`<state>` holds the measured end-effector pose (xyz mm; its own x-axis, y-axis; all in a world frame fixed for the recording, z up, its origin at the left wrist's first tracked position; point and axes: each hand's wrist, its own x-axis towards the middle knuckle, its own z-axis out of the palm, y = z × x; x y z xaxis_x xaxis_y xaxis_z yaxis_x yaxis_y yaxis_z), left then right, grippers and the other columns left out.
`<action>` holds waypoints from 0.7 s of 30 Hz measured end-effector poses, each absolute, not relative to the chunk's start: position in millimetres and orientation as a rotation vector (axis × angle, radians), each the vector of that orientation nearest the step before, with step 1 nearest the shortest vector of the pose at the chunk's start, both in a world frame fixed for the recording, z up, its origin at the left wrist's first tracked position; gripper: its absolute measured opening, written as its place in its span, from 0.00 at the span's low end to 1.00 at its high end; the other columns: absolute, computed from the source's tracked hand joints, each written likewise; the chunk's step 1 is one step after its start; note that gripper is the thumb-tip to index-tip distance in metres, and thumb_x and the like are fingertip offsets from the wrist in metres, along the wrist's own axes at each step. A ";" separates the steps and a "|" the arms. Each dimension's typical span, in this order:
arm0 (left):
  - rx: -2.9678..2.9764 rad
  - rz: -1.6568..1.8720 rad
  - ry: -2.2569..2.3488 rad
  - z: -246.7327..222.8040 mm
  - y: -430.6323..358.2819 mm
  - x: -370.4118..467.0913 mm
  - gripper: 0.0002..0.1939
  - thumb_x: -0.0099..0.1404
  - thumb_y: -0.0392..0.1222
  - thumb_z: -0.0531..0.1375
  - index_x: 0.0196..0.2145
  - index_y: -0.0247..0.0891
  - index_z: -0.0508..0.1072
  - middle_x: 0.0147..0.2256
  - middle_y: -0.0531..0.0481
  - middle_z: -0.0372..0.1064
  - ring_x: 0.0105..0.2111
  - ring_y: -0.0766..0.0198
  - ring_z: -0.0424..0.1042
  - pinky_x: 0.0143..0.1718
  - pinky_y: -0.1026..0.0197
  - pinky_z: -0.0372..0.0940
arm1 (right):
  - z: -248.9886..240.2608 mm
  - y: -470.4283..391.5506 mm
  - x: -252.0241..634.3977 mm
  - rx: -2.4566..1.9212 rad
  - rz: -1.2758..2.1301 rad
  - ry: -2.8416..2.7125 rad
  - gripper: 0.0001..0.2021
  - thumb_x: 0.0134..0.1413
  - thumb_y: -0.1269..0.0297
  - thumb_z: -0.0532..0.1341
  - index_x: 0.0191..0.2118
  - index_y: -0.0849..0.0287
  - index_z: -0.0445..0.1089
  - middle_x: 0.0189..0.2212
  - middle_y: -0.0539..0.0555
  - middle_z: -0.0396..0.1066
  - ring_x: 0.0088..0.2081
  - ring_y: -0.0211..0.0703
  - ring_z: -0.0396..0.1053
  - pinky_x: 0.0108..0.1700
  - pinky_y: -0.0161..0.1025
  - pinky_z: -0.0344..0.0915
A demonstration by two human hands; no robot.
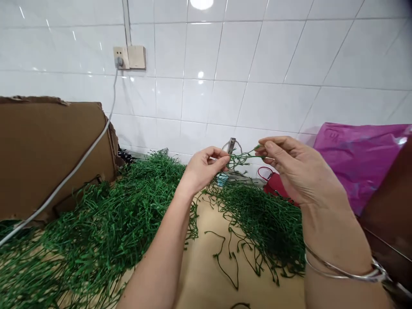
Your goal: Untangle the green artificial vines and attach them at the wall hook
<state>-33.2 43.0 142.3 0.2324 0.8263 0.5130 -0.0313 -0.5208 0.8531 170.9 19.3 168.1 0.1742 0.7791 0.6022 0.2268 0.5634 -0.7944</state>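
Between my two hands, thin green knotted cords (pixel 245 156) are stretched above the table. My left hand (pixel 210 164) pinches them at one end with thumb and fingertips. On the other side, my right hand (pixel 283 161) grips the opposite end between thumb and fingers. An upright metal post (pixel 231 145) with a wire loop stands right behind my left fingertips; whether the cords touch it I cannot tell. Below and to the right lies a pile of similar green cords (pixel 257 210). A larger heap of green cords (pixel 128 214) spreads at the left, beside my left forearm.
A cardboard box (pixel 51 146) stands at the left against the tiled wall. A grey cable (pixel 86 156) runs across it from a wall socket (pixel 119 56). Behind the right pile are a small red bag (pixel 277 185) and a pink plastic bag (pixel 357 159). Loose cords lie on the tan tabletop (pixel 206 266).
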 end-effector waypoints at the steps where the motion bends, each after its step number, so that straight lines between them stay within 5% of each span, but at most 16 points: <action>1: 1.678 1.386 0.729 140.8 44.3 -30.0 0.05 0.65 0.39 0.63 0.37 0.35 0.73 0.30 0.53 0.72 0.30 0.69 0.72 0.38 0.64 0.66 | 168.2 24.0 169.7 -0.941 0.483 -1.371 0.15 0.49 0.50 0.71 0.38 0.54 0.76 0.36 0.52 0.76 0.41 0.43 0.73 0.49 0.45 0.68; 10: 1.551 1.432 0.804 134.4 46.3 -18.9 0.08 0.67 0.43 0.62 0.38 0.35 0.73 0.29 0.54 0.66 0.28 0.71 0.68 0.32 0.67 0.62 | 167.1 31.3 161.8 -1.054 -0.158 -1.832 0.13 0.59 0.56 0.65 0.49 0.45 0.78 0.54 0.55 0.72 0.60 0.56 0.64 0.61 0.57 0.60; 14: 1.512 1.429 0.786 128.6 52.5 -14.0 0.09 0.66 0.43 0.62 0.38 0.34 0.73 0.30 0.54 0.66 0.29 0.71 0.67 0.34 0.66 0.63 | 157.9 39.7 164.4 -0.993 -0.190 -1.946 0.05 0.62 0.61 0.63 0.39 0.50 0.77 0.47 0.53 0.76 0.55 0.53 0.67 0.58 0.53 0.62; 21: 1.407 1.361 0.663 112.7 69.7 -9.7 0.13 0.63 0.47 0.66 0.38 0.35 0.75 0.29 0.55 0.66 0.27 0.72 0.64 0.34 0.65 0.59 | 142.4 55.6 181.9 -1.043 0.096 -1.925 0.04 0.59 0.64 0.63 0.38 0.53 0.77 0.38 0.51 0.79 0.43 0.47 0.74 0.50 0.46 0.67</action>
<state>-9.7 69.7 112.7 0.2077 0.9015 0.3796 -0.2566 -0.3243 0.9105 181.9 55.6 142.4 -0.2230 0.6970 0.6815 0.6255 0.6385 -0.4484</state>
